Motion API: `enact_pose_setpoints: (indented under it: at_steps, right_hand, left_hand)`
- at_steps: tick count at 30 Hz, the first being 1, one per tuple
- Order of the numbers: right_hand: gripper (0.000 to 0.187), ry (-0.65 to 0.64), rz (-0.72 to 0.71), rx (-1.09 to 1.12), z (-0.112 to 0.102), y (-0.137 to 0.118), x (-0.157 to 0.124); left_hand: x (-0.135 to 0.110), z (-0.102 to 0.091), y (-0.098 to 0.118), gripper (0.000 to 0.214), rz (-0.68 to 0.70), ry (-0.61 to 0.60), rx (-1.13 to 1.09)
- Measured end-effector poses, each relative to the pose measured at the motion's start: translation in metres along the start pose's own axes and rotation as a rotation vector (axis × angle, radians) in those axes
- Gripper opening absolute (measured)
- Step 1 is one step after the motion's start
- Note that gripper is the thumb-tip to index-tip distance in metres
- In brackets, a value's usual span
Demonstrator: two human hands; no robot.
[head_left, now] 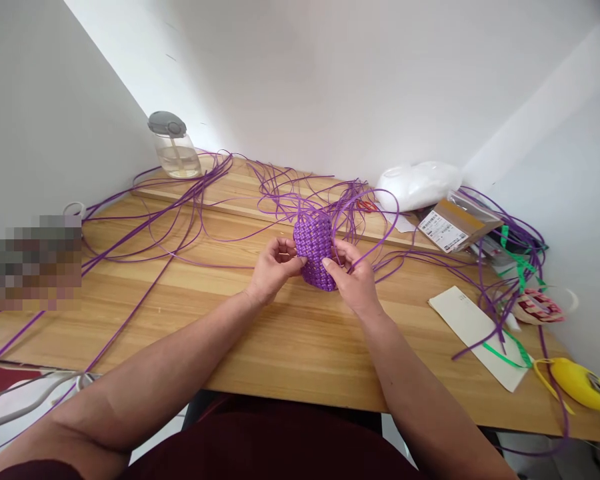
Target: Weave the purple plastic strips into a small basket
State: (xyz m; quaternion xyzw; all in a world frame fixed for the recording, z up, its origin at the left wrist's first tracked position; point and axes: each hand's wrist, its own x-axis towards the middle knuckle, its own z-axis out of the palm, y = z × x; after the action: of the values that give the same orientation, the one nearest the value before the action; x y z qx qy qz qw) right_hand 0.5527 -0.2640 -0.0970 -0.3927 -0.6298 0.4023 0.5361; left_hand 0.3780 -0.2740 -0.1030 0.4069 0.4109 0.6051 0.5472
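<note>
A small purple woven piece (314, 250), like a narrow basket body, is held upright just above the middle of the wooden table. My left hand (276, 270) grips its left side, thumb on the near face. On the right side my right hand (353, 275) pinches it the same way, with the fingers partly hidden behind. Long loose purple strands (350, 210) spread from its top edge, and one loops up over my right hand. The far side of the weave is hidden.
A bottle with a grey lid (175, 150) stands at the back left. Orange scissors (366, 206), a white plastic bag (420, 183) and a labelled package (453, 227) lie at the back right. Nearer are a paper pad (480, 340), green strips and a yellow object (583, 385).
</note>
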Motion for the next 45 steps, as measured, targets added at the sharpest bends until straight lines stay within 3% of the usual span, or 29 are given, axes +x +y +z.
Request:
enact_pose_setpoints:
  at_steps: [7,15,21,27,30,36,45]
  right_hand:
    - [0.04,0.027,0.001,-0.077,0.0,-0.004,-0.001]
    - [0.059,0.008,0.02,-0.159,0.003,-0.008,-0.005]
    - [0.054,0.035,-0.007,-0.215,0.007,-0.007,-0.005]
    - [0.033,0.166,-0.09,-0.327,0.013,0.002,-0.008]
    - [0.031,0.197,-0.108,-0.378,0.014,0.005,-0.009]
    - [0.064,0.088,-0.094,-0.373,0.005,-0.007,-0.008]
    - [0.047,0.048,-0.078,-0.236,0.004,-0.002,-0.003]
  left_hand:
    - [-0.001,0.0,-0.002,0.054,0.03,-0.055,-0.063]
    - [0.005,-0.001,-0.011,0.073,0.317,-0.001,0.211]
    - [0.005,-0.001,-0.011,0.077,0.294,-0.07,0.256]
    - [0.001,0.003,-0.013,0.063,0.344,0.058,0.32]
    - [0.001,0.003,-0.016,0.06,0.358,0.071,0.352]
    - [0.004,-0.002,-0.019,0.066,0.416,0.037,0.435]
    - [0.004,0.001,-0.022,0.069,0.384,-0.009,0.486]
